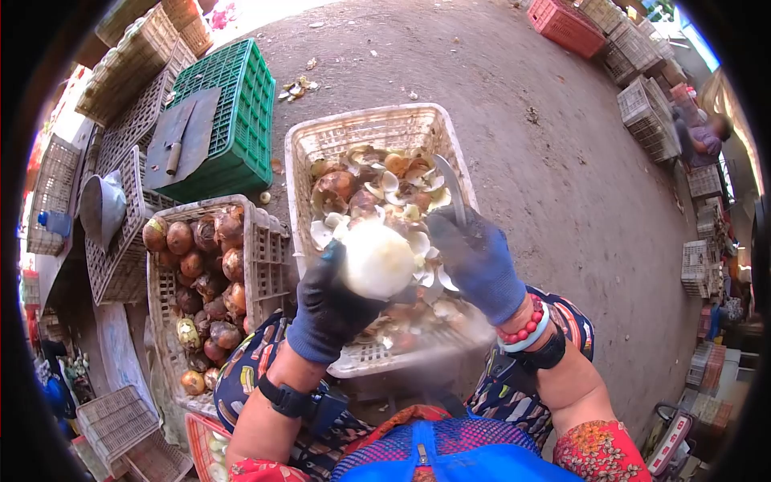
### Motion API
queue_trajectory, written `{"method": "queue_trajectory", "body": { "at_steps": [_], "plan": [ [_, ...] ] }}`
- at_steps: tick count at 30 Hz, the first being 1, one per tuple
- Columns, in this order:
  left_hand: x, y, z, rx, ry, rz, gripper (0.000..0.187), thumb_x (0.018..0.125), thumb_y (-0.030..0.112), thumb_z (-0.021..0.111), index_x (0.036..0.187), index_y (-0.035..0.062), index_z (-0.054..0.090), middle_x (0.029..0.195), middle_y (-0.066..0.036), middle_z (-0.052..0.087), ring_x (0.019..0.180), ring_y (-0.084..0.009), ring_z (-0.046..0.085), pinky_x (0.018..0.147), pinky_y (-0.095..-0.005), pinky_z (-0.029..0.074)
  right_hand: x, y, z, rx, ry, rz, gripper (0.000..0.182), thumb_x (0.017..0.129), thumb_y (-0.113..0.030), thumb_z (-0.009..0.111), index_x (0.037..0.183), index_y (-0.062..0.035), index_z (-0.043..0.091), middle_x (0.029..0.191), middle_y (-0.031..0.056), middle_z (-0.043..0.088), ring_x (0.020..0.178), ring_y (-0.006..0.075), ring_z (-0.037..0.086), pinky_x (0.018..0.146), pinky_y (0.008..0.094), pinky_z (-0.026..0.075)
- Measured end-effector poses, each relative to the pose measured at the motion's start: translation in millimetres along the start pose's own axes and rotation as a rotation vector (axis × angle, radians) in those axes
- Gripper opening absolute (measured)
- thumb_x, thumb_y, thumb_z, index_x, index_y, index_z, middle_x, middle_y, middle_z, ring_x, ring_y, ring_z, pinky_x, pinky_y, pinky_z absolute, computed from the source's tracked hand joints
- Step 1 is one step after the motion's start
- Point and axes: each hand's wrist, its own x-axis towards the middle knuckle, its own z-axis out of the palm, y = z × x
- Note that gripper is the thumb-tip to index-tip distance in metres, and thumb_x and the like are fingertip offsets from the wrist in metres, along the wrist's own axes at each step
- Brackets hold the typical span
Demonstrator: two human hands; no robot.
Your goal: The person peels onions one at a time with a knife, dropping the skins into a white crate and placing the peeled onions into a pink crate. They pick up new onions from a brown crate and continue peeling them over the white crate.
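My left hand (333,301), in a black and blue glove, is wrapped round a peeled white onion (377,259) above a pale plastic crate (365,124). In my gloved right hand (479,259) is a knife (451,186), its curved blade pointing up, just right of the onion and apart from it. Onion skins (391,182) and peeled pieces lie in the crate below both hands. On the left, unpeeled brown onions (191,263) fill a second crate (251,255).
A green crate (261,120) at the upper left bears a dark board with another knife (174,157). A metal bowl (100,210) stands at the left. Stacked crates (646,120) line the right, near a seated person (707,138). A red crate (210,450) holds pale onions by my left leg.
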Motion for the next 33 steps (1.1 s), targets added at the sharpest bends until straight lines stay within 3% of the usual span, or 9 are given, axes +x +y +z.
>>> {"method": "queue_trajectory", "body": {
  "at_steps": [2,9,12,15,16,20,27,29,33],
  "plan": [
    [1,-1,4,-0.12,-0.046,-0.049,0.071,0.088,0.049,0.059,0.144,0.0095,0.04,0.141,-0.014,0.049,0.13,-0.0329,0.048,0.108,-0.0537,0.039,2,-29,7,-0.031,-0.008,0.165,0.022,0.089,-0.022,0.07,0.096,-0.0014,0.067,0.083,0.0151,0.07,0.074,0.0256,0.069,0.066,0.0344,0.054],
    [1,-10,16,-0.032,-0.056,-0.082,0.064,0.089,0.041,0.062,0.139,0.0051,0.044,0.135,-0.015,0.053,0.124,-0.0316,0.053,0.107,-0.0521,0.04,8,-29,17,-0.528,0.089,-0.44,0.022,0.086,-0.02,0.071,0.097,-0.0025,0.063,0.08,0.0183,0.065,0.072,0.036,0.066,0.062,0.0403,0.052],
    [-4,-8,9,-0.115,0.03,-0.067,0.074,0.085,0.055,0.06,0.141,0.0091,0.044,0.136,-0.014,0.054,0.124,-0.0339,0.053,0.106,-0.0532,0.041,17,-18,2,-0.839,0.081,-0.192,0.016,0.086,-0.014,0.065,0.097,-0.0024,0.063,0.081,0.0192,0.065,0.075,0.0368,0.066,0.066,0.0425,0.052],
    [-3,4,12,-0.141,0.094,-0.002,0.075,0.083,0.062,0.061,0.138,0.0135,0.047,0.134,-0.013,0.055,0.121,-0.0336,0.055,0.102,-0.0518,0.046,28,6,-16,-0.682,0.198,-0.368,0.015,0.088,-0.012,0.06,0.098,-0.0023,0.064,0.084,0.0215,0.065,0.077,0.0376,0.066,0.069,0.0426,0.053],
    [-2,6,12,-0.132,0.117,0.023,0.074,0.083,0.062,0.061,0.138,0.0142,0.048,0.133,-0.013,0.055,0.121,-0.0334,0.055,0.101,-0.0514,0.047,25,4,-17,-0.588,0.156,-0.315,0.013,0.089,-0.009,0.06,0.099,-0.0024,0.064,0.085,0.0182,0.067,0.074,0.0298,0.067,0.068,0.0361,0.053],
    [2,2,13,-0.173,0.144,0.052,0.069,0.085,0.061,0.06,0.135,0.0147,0.05,0.129,-0.012,0.058,0.117,-0.0322,0.057,0.099,-0.0504,0.048,4,-14,9,0.028,0.073,-0.101,0.016,0.09,-0.01,0.065,0.104,-0.0011,0.061,0.08,0.0117,0.062,0.069,0.0218,0.063,0.064,0.0326,0.051],
    [5,2,7,-0.306,0.07,0.098,0.056,0.092,0.055,0.054,0.126,0.0093,0.056,0.122,-0.012,0.062,0.112,-0.0292,0.059,0.1,-0.0469,0.047,-14,-18,32,-0.054,-0.031,-0.378,0.018,0.089,-0.013,0.069,0.1,-0.0025,0.06,0.079,0.0123,0.062,0.063,0.0238,0.061,0.057,0.033,0.049],
    [7,1,3,-0.289,0.164,0.13,0.059,0.092,0.058,0.05,0.128,0.0119,0.055,0.119,-0.012,0.063,0.106,-0.031,0.062,0.094,-0.0472,0.051,-6,-9,22,-0.251,0.029,-0.34,0.015,0.089,-0.014,0.068,0.095,-0.0027,0.059,0.078,0.0134,0.062,0.064,0.0267,0.061,0.059,0.034,0.049],
    [7,-2,-11,-0.096,0.234,0.193,0.062,0.091,0.063,0.047,0.128,0.0133,0.055,0.117,-0.012,0.064,0.1,-0.0329,0.064,0.088,-0.0473,0.054,9,2,8,-0.14,0.146,-0.008,0.012,0.091,-0.013,0.064,0.091,-0.0027,0.058,0.077,0.0143,0.061,0.067,0.0277,0.061,0.063,0.0361,0.049]
  ]
}}
